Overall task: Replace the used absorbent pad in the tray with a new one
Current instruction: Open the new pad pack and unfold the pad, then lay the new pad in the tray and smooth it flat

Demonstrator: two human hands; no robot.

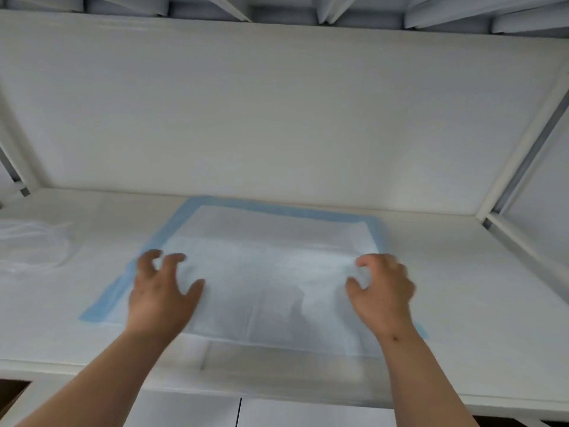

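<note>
Both forearms come in from the near edge and reach over the absorbent pad [271, 272]. This white sheet with a blue border lies flat on the white surface [462, 272], in the middle of it and closer to the front edge than to the back wall [277, 103].

At the pad's left side is the left hand [161, 292], and at its right side the right hand [385, 288]. Each has its fingers spread and bent like a claw, with the tips down at the sheet. I cannot tell if they pinch the material or only touch it; nothing is clearly held. Hands set one on each side probably serve to spread or smooth the sheet, or to gather it evenly. Whether this pad is the used one or the new one, the view does not show.

Left of the pad, well apart, lies a clear plastic bag [34, 245]. Bare surface runs on all sides of the pad, widest to its right, so I judge it can slide either way. Behind it the back wall closes the space, and a white frame post [523, 124] slants up at the right.
</note>
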